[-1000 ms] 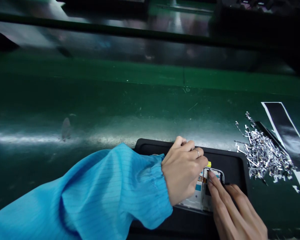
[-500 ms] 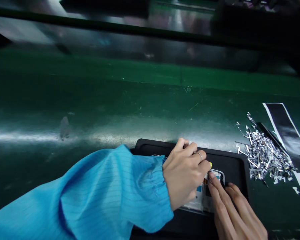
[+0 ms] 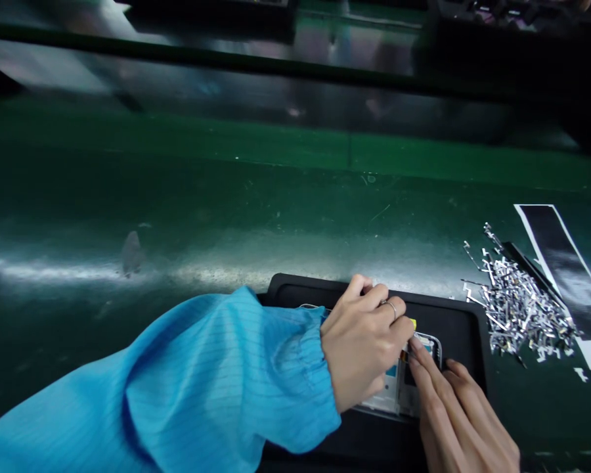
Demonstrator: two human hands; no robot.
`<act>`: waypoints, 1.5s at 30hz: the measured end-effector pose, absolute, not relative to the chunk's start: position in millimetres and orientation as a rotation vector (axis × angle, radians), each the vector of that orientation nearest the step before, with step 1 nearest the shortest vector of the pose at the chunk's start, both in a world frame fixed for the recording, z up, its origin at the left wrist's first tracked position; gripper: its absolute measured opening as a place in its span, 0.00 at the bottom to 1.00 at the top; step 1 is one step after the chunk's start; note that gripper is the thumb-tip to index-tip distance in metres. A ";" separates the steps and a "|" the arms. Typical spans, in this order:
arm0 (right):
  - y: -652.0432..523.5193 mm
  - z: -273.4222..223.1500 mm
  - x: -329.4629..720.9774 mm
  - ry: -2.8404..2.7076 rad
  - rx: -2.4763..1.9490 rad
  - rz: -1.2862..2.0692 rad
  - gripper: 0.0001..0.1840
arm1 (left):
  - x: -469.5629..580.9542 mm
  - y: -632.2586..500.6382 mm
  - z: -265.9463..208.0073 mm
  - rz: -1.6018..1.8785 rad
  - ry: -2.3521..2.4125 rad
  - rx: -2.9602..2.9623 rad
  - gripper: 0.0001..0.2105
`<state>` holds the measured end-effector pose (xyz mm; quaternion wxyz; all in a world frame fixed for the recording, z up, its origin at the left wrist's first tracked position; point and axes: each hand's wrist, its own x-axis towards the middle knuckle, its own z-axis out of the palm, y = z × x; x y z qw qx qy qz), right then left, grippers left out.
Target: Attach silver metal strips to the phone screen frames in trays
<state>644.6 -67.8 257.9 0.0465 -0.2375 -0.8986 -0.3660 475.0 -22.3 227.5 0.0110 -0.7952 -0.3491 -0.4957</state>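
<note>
A phone frame [image 3: 390, 402] with its inside showing lies in a black tray [image 3: 458, 338], white and silver with a blue patch and a rounded metal edge. Across its upper part lies my left hand [image 3: 364, 348], in a blue sleeve with a ring on one finger. Its fingers are curled, and their tips and anything in them are hidden. My right hand [image 3: 456, 410] comes from the lower right, its fingertips pressed on the frame close to the left hand's fingers; its thumb is out of sight. A small yellow tab [image 3: 414, 324] shows beside the left hand's fingers.
To the right of the tray is a heap of small silver metal parts [image 3: 522, 309]. A dark strip with a white border [image 3: 561, 256] lies behind it on the green table [image 3: 201, 203]. A dark rail [image 3: 226, 62] runs across the back.
Both hands stay at the phone frame with almost no movement. The view has shifted slightly.
</note>
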 end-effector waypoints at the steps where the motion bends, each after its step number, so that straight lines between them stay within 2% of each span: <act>1: -67.5 258.1 644.8 -2.745 -0.723 -1.121 0.16 | 475.0 -22.1 227.4 -1.547 -1.071 -2.482 0.06; 12: -66.0 259.8 641.0 -2.792 -0.707 -1.167 0.19 | 476.5 -22.4 230.4 -1.585 -0.962 -2.425 0.12; 24: -66.4 263.0 646.9 -2.776 -0.735 -1.006 0.19 | 474.5 -21.8 226.7 -1.514 -1.017 -2.494 0.07; 28: -65.8 261.0 645.3 -2.739 -0.755 -1.086 0.18 | 476.0 -21.7 226.7 -1.486 -1.004 -2.377 0.10; 36: -62.7 261.2 643.4 -2.698 -0.708 -1.001 0.16 | 474.6 -25.6 224.6 -1.422 -0.748 -2.276 0.14; 45: -63.5 260.3 642.9 -2.723 -0.762 -1.013 0.15 | 474.4 -22.8 228.5 -1.462 -0.944 -2.415 0.13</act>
